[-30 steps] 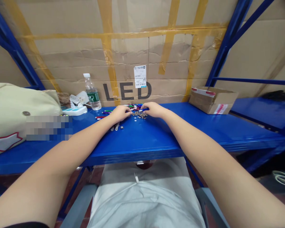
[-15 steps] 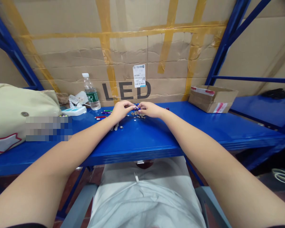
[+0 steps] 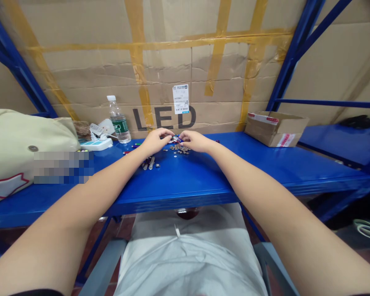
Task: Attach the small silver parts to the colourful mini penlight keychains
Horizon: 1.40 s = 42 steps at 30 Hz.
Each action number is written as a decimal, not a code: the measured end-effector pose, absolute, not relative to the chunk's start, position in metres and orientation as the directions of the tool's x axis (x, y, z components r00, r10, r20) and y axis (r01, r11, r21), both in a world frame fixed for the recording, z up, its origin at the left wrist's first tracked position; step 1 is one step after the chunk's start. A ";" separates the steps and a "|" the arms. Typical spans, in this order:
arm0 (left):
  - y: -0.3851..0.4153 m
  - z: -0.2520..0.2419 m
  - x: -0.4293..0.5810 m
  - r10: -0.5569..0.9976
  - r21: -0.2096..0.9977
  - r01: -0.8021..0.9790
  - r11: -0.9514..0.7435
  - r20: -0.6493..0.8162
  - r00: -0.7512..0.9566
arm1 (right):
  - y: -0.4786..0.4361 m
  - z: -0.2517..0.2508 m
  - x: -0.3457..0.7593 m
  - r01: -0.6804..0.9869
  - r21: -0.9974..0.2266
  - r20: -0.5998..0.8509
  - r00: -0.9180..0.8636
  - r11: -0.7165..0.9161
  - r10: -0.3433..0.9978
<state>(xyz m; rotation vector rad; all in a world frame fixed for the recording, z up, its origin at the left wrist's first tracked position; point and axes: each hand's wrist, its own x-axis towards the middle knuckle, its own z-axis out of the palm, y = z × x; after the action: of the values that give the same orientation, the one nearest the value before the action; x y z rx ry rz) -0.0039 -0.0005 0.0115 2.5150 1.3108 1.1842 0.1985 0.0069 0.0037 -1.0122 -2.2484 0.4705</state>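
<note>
My left hand [image 3: 156,140] hovers over the blue table with its thumb and fingers parted, and nothing shows between them. Facing it, my right hand [image 3: 197,142] is curved, thumb and fingers apart, beside a heap of small shiny coloured pieces [image 3: 174,140]. Just in front of the hands lies a scatter of small coin-like discs [image 3: 181,149]. Slim clear and dark tube-like pieces [image 3: 151,163] rest below my left wrist, with a small silvery round piece [image 3: 157,165] next to them. A red stick-like piece [image 3: 127,152] is partly hidden by my left forearm.
The blue table [image 3: 179,181] backs onto a large taped cardboard sheet [image 3: 111,65]. At left are a cream bag [image 3: 33,127], a white power strip [image 3: 97,144] and a water bottle [image 3: 119,123]. An open cardboard box [image 3: 274,129] stands at the right.
My left hand has drawn slightly left, away from my right hand, and its fingertips have parted. More of the shiny pieces behind and the tubes below now show.
</note>
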 end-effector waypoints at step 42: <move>-0.006 0.012 -0.006 0.452 0.094 0.500 -0.861 0.590 0.669 | 0.008 0.001 0.199 0.491 -0.505 0.356 -0.631 0.710 0.689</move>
<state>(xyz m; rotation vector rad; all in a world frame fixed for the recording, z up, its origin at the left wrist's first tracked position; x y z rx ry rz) -0.0063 -0.0055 0.0123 2.9387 0.8395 1.0059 0.1990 0.0079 0.0010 -0.8990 -2.3825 0.4945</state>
